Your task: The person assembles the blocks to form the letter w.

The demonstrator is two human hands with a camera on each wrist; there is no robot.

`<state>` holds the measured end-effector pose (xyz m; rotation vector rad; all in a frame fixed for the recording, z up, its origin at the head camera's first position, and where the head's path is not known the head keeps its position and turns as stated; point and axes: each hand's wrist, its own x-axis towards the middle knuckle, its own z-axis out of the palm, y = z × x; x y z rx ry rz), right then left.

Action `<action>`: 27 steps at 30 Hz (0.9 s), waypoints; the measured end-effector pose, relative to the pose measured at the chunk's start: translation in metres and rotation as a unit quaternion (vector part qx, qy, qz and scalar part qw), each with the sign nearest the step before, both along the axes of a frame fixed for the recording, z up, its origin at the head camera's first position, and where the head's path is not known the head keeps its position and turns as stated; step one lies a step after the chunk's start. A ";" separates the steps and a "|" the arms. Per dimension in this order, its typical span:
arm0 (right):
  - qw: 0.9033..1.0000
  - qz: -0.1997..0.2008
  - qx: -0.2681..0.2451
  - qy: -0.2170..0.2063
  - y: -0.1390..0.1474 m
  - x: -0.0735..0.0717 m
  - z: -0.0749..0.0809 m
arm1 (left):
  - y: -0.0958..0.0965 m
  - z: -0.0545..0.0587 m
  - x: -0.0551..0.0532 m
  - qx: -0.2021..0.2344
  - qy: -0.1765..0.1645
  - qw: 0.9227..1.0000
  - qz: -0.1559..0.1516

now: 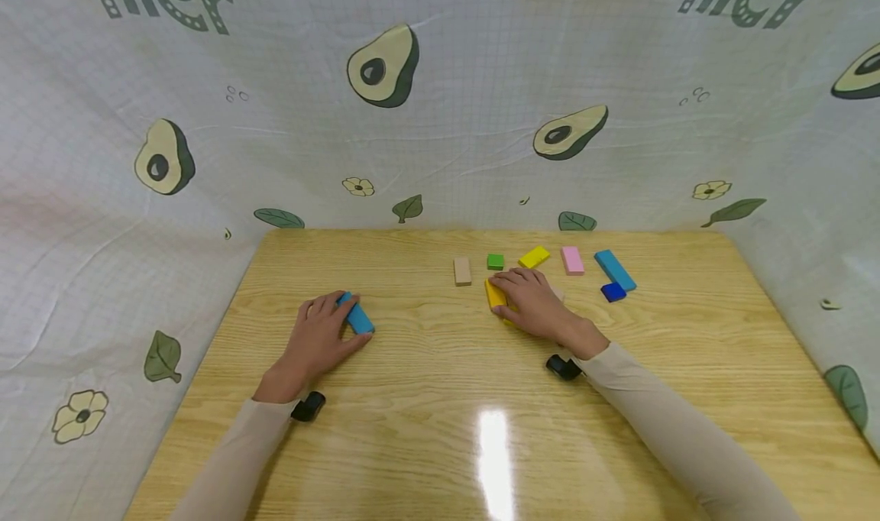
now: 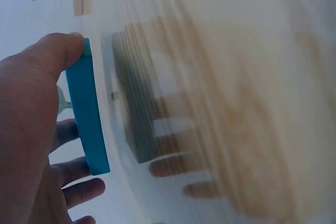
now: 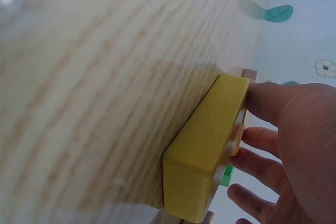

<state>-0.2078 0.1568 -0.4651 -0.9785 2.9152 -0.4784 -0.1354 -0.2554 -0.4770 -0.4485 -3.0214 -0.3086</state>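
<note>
A light blue block (image 2: 86, 108) is pinched lengthwise between the thumb and fingers of my left hand (image 1: 319, 334); a gap to its reflection shows it raised slightly off the table. Over to the right, my right hand (image 1: 536, 303) grips an orange-yellow block (image 1: 494, 294), thumb at the near end and fingertips at the far end. A yellow block (image 3: 205, 140) lies close beside the right thumb, largely hidden by the hand in the head view. Part of a pale block (image 1: 558, 292) peeks out behind the right hand.
Along the back of the wooden table (image 1: 412, 383) lie a beige block (image 1: 462, 272), a green block (image 1: 495, 261), a yellow block (image 1: 534, 257), a pink block (image 1: 572, 260), a longer blue block (image 1: 614, 269) and a dark blue block (image 1: 613, 292). A patterned cloth (image 1: 467, 124) stands behind.
</note>
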 end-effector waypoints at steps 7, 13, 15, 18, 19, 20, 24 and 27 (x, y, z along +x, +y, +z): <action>1.000 0.000 -0.003 -0.002 0.000 -0.001 -0.001 | -0.003 0.001 0.001 0.004 -0.002 1.000 -0.013; 1.000 0.002 -0.007 -0.002 -0.001 -0.001 0.000 | -0.004 0.001 0.002 0.010 -0.011 1.000 -0.022; 1.000 0.003 -0.008 -0.003 -0.001 -0.001 0.000 | -0.004 0.000 0.002 0.013 -0.016 1.000 -0.023; 1.000 0.003 -0.010 -0.005 0.000 -0.001 0.001 | -0.005 0.001 0.002 0.018 -0.026 0.999 -0.025; 1.000 0.003 -0.010 -0.005 0.000 -0.001 0.001 | -0.005 0.001 0.002 0.020 -0.030 0.999 -0.027; 1.000 0.004 -0.011 -0.005 0.000 -0.001 0.001 | -0.005 0.002 0.003 0.023 -0.034 0.999 -0.027; 1.000 0.005 -0.016 -0.006 0.000 -0.001 0.002 | -0.005 0.005 0.004 0.036 -0.047 0.998 -0.025; 1.000 0.002 -0.021 -0.010 -0.001 -0.002 0.004 | -0.004 0.008 0.004 0.048 -0.047 0.998 -0.021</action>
